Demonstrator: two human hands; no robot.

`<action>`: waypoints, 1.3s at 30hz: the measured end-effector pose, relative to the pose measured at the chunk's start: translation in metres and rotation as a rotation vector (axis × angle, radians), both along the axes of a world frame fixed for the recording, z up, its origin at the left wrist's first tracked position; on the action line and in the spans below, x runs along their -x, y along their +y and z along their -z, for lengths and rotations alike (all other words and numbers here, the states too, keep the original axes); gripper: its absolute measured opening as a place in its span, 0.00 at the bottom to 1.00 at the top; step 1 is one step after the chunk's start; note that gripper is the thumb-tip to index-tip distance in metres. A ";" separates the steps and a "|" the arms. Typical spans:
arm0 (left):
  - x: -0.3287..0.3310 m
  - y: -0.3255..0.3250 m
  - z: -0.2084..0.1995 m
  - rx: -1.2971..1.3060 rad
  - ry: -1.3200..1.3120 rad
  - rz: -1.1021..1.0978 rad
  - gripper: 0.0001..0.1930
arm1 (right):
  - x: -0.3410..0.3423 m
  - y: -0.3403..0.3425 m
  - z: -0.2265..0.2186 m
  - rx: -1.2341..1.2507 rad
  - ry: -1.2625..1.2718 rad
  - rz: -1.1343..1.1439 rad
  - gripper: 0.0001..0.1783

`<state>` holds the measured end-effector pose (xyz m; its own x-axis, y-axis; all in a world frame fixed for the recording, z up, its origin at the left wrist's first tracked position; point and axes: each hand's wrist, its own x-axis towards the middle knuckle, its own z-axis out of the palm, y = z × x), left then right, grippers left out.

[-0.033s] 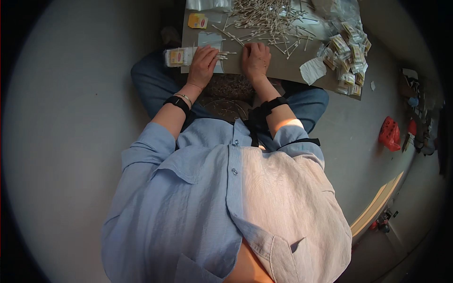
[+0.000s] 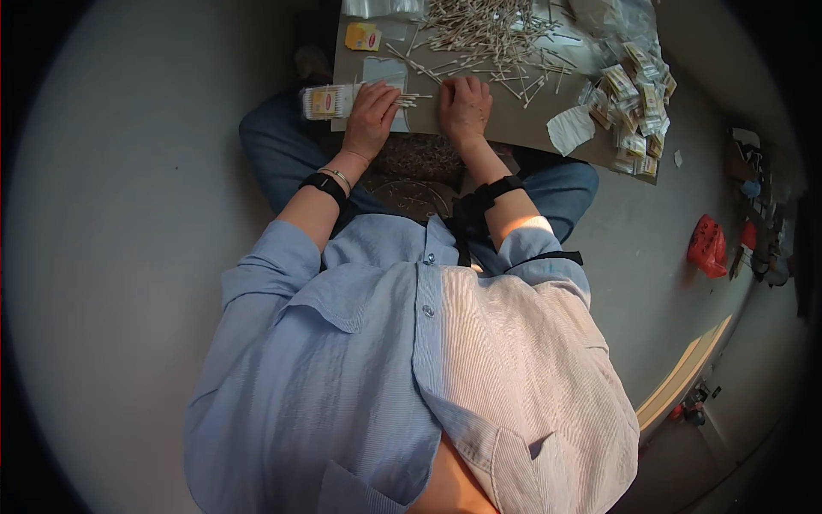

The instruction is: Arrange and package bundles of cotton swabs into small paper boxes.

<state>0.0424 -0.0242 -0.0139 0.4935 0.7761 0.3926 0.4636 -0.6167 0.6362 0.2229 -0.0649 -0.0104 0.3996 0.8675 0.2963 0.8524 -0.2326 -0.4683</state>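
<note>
My left hand (image 2: 371, 118) is at the near left of the table, its fingers closed on a small bunch of cotton swabs (image 2: 414, 99) whose white tips stick out to the right. Beside it, over the table's left edge, lies a clear packet of cotton swabs (image 2: 324, 103) with a yellow label. A pale plastic sheet (image 2: 383, 70) shows partly under the left hand. Close to the table's front edge my right hand (image 2: 467, 111) rests with curled fingers. Its fingertips are hidden, near loose swabs, so what they hold cannot be made out.
A large heap of loose cotton swabs (image 2: 484, 30) spreads over the table's far middle. Several filled packets (image 2: 638, 103) pile up at the right, beside a crumpled white paper (image 2: 570, 129). Yellow cards (image 2: 363, 36) and clear bags (image 2: 383, 8) lie at the far left. A red bag (image 2: 707, 247) is on the floor.
</note>
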 end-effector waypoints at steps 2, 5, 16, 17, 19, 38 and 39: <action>0.000 -0.001 -0.003 0.018 -0.026 -0.004 0.14 | 0.005 0.004 0.000 -0.007 0.008 -0.075 0.03; 0.000 -0.002 -0.006 0.045 -0.040 -0.022 0.14 | 0.011 0.010 -0.001 -0.014 0.005 -0.163 0.03; 0.002 -0.008 0.000 0.136 -0.029 -0.109 0.20 | 0.010 0.017 -0.014 0.044 0.026 -0.323 0.10; 0.001 -0.008 -0.002 0.138 -0.030 -0.113 0.20 | 0.009 0.021 -0.015 0.004 0.036 -0.327 0.10; -0.002 -0.006 -0.005 -0.017 0.017 -0.106 0.23 | 0.009 0.028 -0.016 -0.034 0.046 -0.336 0.09; 0.002 -0.003 0.004 0.005 0.043 -0.062 0.23 | -0.019 0.006 -0.019 0.018 0.028 -0.362 0.05; 0.001 -0.003 0.004 0.016 0.042 -0.061 0.22 | -0.018 0.005 -0.019 0.013 0.007 -0.408 0.05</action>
<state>0.0411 -0.0275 -0.0176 0.4612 0.8110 0.3601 0.5263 -0.5767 0.6248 0.2409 -0.0601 0.0087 0.0234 0.9590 0.2825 0.8729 0.1181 -0.4733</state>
